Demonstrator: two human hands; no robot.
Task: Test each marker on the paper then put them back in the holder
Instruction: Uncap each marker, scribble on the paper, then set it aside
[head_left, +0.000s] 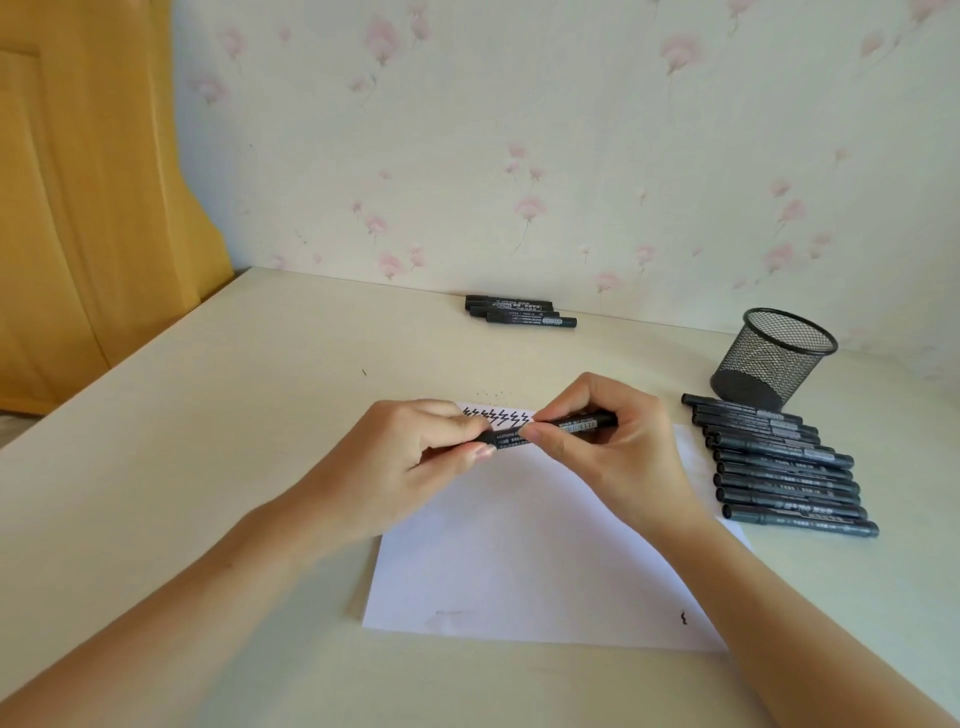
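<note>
A smooth, pale cream surface (208, 415) meets a flowered wallpaper at its far edge. On the left, the left hand (405, 462) pinches one end of a slim black marker (545, 431) between thumb and curled fingers. The marker lies level in the air, just above the far edge of a flat white paper (519, 571), and on that edge stands a row of black zigzag strokes (498, 415). A single small black mark (683, 617) sits near the paper's near right corner. The right hand (608, 436) pinches the same marker at its middle, so both hands meet on the barrel, fingertips almost touching.

At the far edge of the surface, close to the wall, lies a small group of black markers (519, 312), side by side. Right of the paper lies a long row of matte black markers (779, 467), parallel and touching. Behind this row stands a round black wire-mesh holder (774, 358), near the far right corner.
</note>
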